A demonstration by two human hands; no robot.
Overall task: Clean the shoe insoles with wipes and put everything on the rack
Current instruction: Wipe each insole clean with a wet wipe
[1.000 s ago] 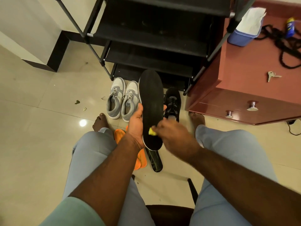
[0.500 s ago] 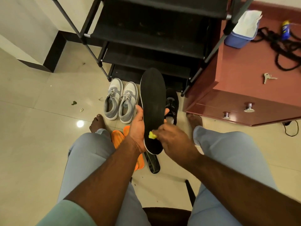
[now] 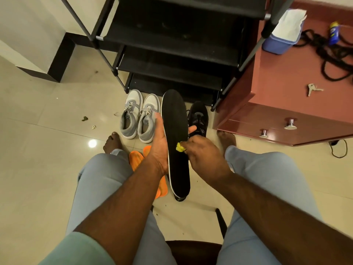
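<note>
A small yellow wipe (image 3: 180,146) is pinched in the right hand (image 3: 205,153) and has been moved up the black insole (image 3: 176,142), which stays clasped in the left hand (image 3: 158,148) above the floor; wiping is judged under way. No writing can be read.

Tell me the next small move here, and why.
Probably drag the yellow wipe toward the toe of the long black insole. The right hand presses it mid-length on the insole's surface, while the left hand holds the insole up from the side, so the upper half looks not yet covered in this stroke.
</note>
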